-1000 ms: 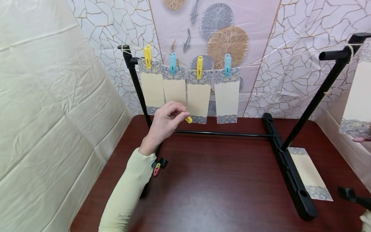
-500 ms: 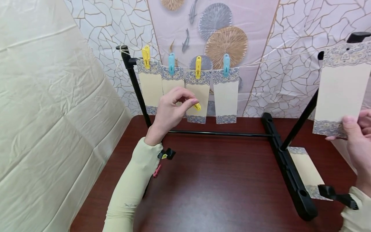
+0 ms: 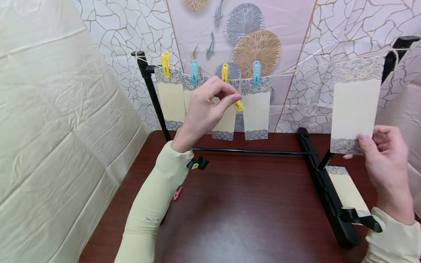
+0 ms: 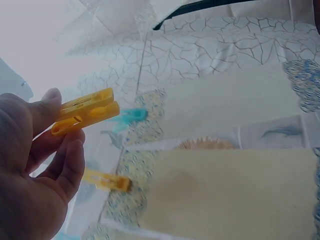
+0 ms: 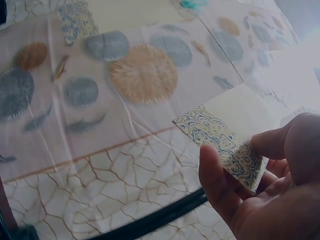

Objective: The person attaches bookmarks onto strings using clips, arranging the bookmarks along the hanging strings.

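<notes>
Between thumb and fingers my left hand [image 3: 208,107] pinches a yellow clothespin [image 4: 87,111], in front of the hanging cards. My right hand [image 3: 388,160] holds a cream card [image 3: 356,106] upright by its lower patterned edge, thumb in front; in the right wrist view the fingers lie behind that blue-and-gold border. Several similar cards hang from a thin string [image 3: 302,68]. A yellow clothespin [image 3: 165,65] grips the leftmost card [image 3: 171,98], and a blue clothespin [image 3: 256,73] the rightmost hanging card [image 3: 256,109]. My left hand hides parts of the middle cards.
The string runs between two black posts of a stand [image 3: 312,164] on a dark red-brown table [image 3: 250,204]. Another patterned card [image 3: 346,186] lies beside the stand's right foot. A red clothespin [image 3: 178,193] lies near the left foot. Patterned cloth hangs behind.
My right hand has come in from the right edge, carrying the card leftward. My left hand has risen and moved right with the yellow clothespin. The hanging cards stay in place.
</notes>
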Demonstrator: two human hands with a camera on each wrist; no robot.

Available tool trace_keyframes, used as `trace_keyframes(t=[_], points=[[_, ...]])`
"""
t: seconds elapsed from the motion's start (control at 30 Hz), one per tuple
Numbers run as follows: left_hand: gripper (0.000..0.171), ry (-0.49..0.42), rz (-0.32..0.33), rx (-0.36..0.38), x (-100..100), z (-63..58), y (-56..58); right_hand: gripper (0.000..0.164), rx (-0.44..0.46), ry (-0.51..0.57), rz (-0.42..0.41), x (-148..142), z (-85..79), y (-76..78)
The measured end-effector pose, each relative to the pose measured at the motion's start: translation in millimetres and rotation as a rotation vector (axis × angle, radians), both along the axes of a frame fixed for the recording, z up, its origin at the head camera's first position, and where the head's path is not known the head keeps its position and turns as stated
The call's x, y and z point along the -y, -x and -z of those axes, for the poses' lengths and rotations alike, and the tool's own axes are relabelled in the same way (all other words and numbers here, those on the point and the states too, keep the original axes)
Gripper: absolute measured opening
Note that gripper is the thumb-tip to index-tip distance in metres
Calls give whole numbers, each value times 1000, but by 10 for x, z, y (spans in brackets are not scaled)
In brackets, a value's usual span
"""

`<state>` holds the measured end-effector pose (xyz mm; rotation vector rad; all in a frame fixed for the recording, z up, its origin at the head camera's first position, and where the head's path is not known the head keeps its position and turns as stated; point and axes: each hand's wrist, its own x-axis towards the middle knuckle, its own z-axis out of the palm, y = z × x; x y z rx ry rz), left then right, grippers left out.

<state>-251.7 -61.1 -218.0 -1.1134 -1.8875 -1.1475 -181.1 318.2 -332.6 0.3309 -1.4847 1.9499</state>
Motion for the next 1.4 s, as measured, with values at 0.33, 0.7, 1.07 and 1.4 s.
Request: trace_keyframes(t=[0.33,0.7,1.07,1.4], points=[[10,34,48,-21,-271,-246,4,17,64,-91,-115,246,118,127],[20,95,7,4,-450,-456,90,15,108,-163,-125,396,166,211],[25,177,-41,-65,-592,-673,145,13,96,-183,-150,588,278,353],[32,186,-96,-34,-773,-745,266,11,90,-176,-145,661,263,408]])
